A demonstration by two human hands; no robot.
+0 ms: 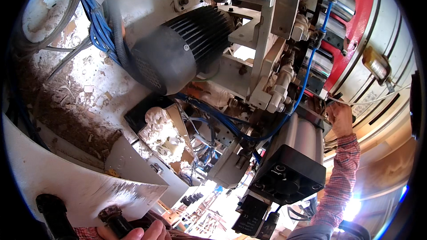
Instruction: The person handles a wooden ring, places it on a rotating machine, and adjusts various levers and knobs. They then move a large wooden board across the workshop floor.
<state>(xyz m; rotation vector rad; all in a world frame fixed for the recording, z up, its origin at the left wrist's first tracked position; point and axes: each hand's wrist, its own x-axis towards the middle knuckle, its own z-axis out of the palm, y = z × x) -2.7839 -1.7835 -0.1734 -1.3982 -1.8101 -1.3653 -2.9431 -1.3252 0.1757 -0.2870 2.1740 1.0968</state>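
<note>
My right hand (pixel 340 118) reaches up into the machine beside the red frame (pixel 356 26). Its fingers curl against a dark part where a thin pale cable (pixel 373 100) ends, and what they hold is hidden. A blue air hose (pixel 307 80) runs just left of it. My left hand (pixel 138 232) sits at the bottom edge, its fingers wrapped round a dark ribbed cylindrical fitting (pixel 114 219). Both sleeves are red plaid.
A black finned electric motor (pixel 182 46) hangs in the middle, with a bundle of blue cables (pixel 100 26) to its left. Below are a grey air cylinder with a black end cap (pixel 289 173), a black valve (pixel 251 215), a dusty white panel (pixel 66 178) and sawdust.
</note>
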